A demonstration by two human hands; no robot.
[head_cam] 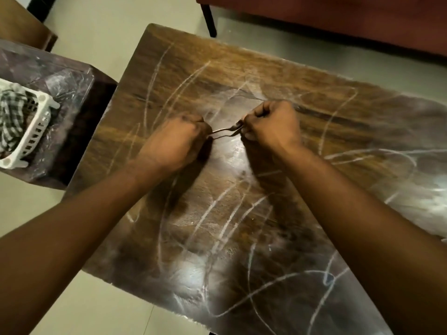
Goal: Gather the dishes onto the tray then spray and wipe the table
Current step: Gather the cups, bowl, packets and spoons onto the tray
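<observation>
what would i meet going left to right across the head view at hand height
white slatted plastic basket holding a checked cloth → dark plastic-wrapped side surface → left hand → thin metal cutlery held between both fists → right hand → chalk-marked wooden table

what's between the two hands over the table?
In the head view, thin metal cutlery, seemingly two pieces, spans the gap from the left hand to the right hand. Each fist grips an end, above the chalk-streaked table.

red bench (338,18), pale floor (101,32)
</observation>
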